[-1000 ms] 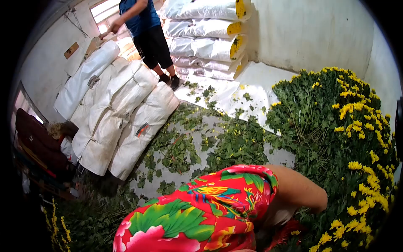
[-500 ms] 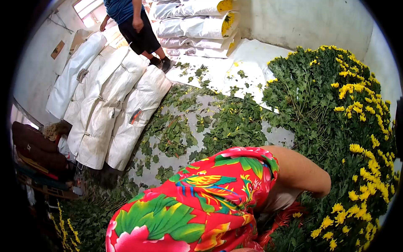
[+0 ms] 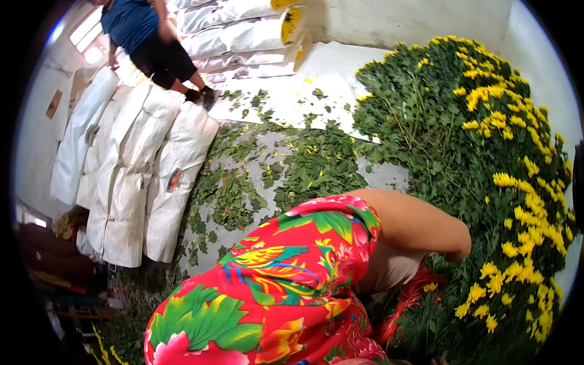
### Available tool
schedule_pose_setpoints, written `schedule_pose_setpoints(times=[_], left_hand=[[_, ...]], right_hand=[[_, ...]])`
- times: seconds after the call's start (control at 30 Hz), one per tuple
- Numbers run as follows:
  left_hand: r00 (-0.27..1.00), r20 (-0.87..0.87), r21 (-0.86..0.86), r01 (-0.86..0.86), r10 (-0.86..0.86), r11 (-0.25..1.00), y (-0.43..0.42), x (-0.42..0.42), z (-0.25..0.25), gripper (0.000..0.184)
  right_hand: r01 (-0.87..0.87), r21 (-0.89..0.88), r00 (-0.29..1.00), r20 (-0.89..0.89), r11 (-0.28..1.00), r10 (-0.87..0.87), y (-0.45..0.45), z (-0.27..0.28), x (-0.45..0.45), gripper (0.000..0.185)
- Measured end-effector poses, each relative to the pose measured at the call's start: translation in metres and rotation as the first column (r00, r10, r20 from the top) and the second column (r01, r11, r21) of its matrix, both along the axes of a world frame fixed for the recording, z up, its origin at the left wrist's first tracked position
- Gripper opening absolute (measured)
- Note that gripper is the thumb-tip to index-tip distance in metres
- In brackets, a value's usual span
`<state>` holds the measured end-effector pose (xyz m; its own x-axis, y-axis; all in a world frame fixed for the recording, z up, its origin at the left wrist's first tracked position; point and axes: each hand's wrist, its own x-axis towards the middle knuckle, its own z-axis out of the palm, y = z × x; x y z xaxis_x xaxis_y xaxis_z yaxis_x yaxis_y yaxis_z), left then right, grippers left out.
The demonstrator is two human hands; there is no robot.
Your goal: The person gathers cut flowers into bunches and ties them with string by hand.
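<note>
Green leaves on grey floor

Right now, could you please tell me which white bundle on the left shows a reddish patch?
The rightmost bundle, nearest the loose leaves, bears the patch; none shows on the others.

Leaves lie on the floor between sacks at left and a flower heap at right, stacked bundles behind.
</note>
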<state>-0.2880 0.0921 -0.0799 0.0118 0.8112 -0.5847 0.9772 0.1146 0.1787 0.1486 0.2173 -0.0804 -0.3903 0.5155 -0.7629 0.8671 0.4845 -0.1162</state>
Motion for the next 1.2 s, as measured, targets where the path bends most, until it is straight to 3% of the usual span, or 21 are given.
schedule_pose_setpoints(times=[0.07, 0.1, 0.17, 0.2, 0.3, 0.43, 0.5, 0.57, 0.6, 0.63, 0.7, 0.77, 0.83, 0.87, 0.93, 1.03, 1.07, 1.13, 1.2], left_hand=[[0.999, -0.023, -0.024, 0.022, -0.023, 0.999, 0.004, 0.000, -0.009, 0.032], [0.998, -0.039, -0.055, 0.036, -0.039, 0.998, 0.010, 0.000, -0.013, 0.031], [0.998, -0.004, -0.062, 0.068, -0.069, 0.996, 0.013, -0.001, -0.014, 0.029], [0.997, 0.022, -0.075, 0.071, -0.069, 0.995, 0.009, -0.001, -0.010, 0.028], [0.995, -0.033, -0.005, 0.098, -0.098, 0.995, -0.011, 0.009, 0.022, 0.024], [0.994, -0.012, 0.020, 0.109, -0.109, 0.994, -0.015, 0.006, 0.018, 0.024], [0.987, 0.046, 0.033, 0.154, -0.155, 0.988, -0.015, 0.003, 0.018, 0.031], [0.982, 0.027, 0.010, 0.186, -0.187, 0.982, -0.015, 0.006, 0.015, 0.033], [0.982, 0.052, 0.138, 0.172, -0.181, 0.975, -0.021, 0.004, 0.006, 0.031], [0.983, 0.058, 0.020, 0.174, -0.175, 0.985, -0.017, 0.007, 0.015, 0.032], [0.974, 0.117, 0.040, 0.191, -0.194, 0.981, -0.013, 0.005, 0.001, 0.032], [0.971, 0.153, 0.052, 0.177, -0.183, 0.983, -0.015, 0.010, 0.013, 0.035], [0.969, 0.164, -0.013, 0.191, -0.186, 0.981, -0.014, 0.015, 0.025, 0.044], [0.957, 0.199, 0.044, 0.204, -0.209, 0.978, -0.013, 0.018, 0.029, 0.043], [0.935, 0.262, 0.133, 0.209, -0.238, 0.969, -0.015, 0.020, 0.023, 0.041], [0.929, 0.263, 0.114, 0.236, -0.259, 0.965, -0.011, 0.025, 0.019, 0.035], [0.916, 0.272, 0.112, 0.274, -0.295, 0.955, -0.008, 0.031, 0.025, 0.035], [0.939, 0.303, -0.038, 0.181, -0.161, 0.983, -0.006, 0.042, 0.032, 0.032], [0.924, 0.332, -0.063, 0.221, -0.189, 0.973, 0.001, 0.046, 0.027, 0.033]], right_hand=[[-0.112, 0.019, 0.994, -0.015, 0.993, 0.113, 0.002, -0.003, 0.017, 0.048], [-0.086, 0.024, 0.996, -0.005, 0.996, 0.086, 0.002, -0.006, 0.025, 0.048], [0.172, -0.038, 0.968, -0.179, 0.984, -0.176, -0.003, -0.010, 0.031, 0.049], [0.351, -0.189, 0.930, -0.044, 0.917, -0.365, 0.021, -0.036, 0.050, 0.047], [0.371, -0.142, 0.923, -0.055, 0.918, -0.381, -0.001, -0.011, 0.048, 0.050], [0.389, -0.085, 0.916, -0.072, 0.917, -0.395, -0.034, 0.026, -0.003, 0.055], [0.441, 0.048, 0.876, -0.237, 0.896, -0.419, -0.053, 0.036, 0.001, 0.057], [0.401, -0.127, 0.845, -0.332, 0.907, -0.420, -0.032, 0.006, 0.046, 0.059], [0.363, -0.114, 0.878, -0.290, 0.925, -0.380, -0.040, 0.016, 0.043, 0.059], [0.323, -0.108, 0.908, -0.246, 0.940, -0.340, -0.043, 0.028, 0.032, 0.060], [0.385, -0.271, 0.838, -0.297, 0.882, -0.457, -0.046, 0.037, 0.039, 0.062], [0.532, -0.465, 0.712, -0.207, 0.708, -0.671, -0.039, 0.018, 0.071, 0.064], [0.577, -0.378, 0.687, -0.256, 0.724, -0.680, -0.046, -0.029, 0.124, 0.062], [0.615, -0.332, 0.669, -0.261, 0.716, -0.696, -0.057, -0.043, 0.147, 0.062], [0.728, -0.308, 0.538, -0.298, 0.613, -0.789, -0.092, -0.057, 0.182, 0.061], [0.847, -0.404, 0.187, -0.381, 0.345, -0.905, -0.154, -0.069, 0.215, 0.061], [0.852, -0.465, 0.039, -0.403, 0.241, -0.915, -0.175, -0.072, 0.221, 0.060], [0.801, -0.596, -0.242, -0.406, 0.054, -0.881, -0.217, -0.075, 0.224, 0.060], [0.702, -0.708, -0.465, -0.373, -0.077, -0.803, -0.252, -0.077, 0.223, 0.059]])
